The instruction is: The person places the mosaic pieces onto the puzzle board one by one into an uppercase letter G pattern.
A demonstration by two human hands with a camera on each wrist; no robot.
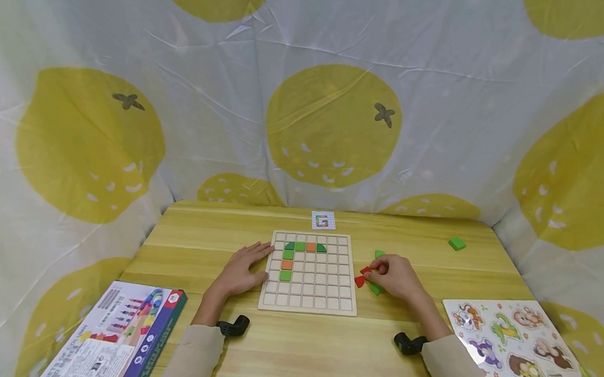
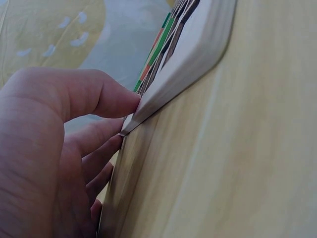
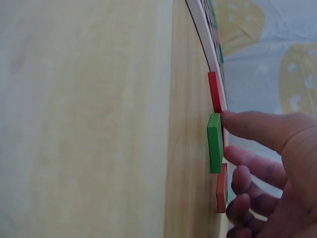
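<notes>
A pale wooden grid board point(image 1: 308, 304) lies flat on the table, with green and orange squares and dark green rounded pieces forming a row and a column. My left hand point(image 1: 243, 270) rests at the board's left edge, thumb and fingertips touching its rim in the left wrist view. To the right of the board, my right hand point(image 1: 397, 278) pinches a red block point(image 1: 366, 270) between thumb and index finger. Close by lie another red block point(image 1: 360, 281), shaped like a quarter circle, and green blocks point(image 1: 376, 289). An orange block point(image 3: 221, 191) shows under the right fingers.
A small pattern card point(image 1: 323, 220) lies behind the board. One green block point(image 1: 457, 243) sits apart at the back right. A toy box point(image 1: 120, 327) stands front left, and an animal puzzle sheet point(image 1: 522, 342) lies front right. Patterned cloth point(image 1: 331, 124) hangs around the table.
</notes>
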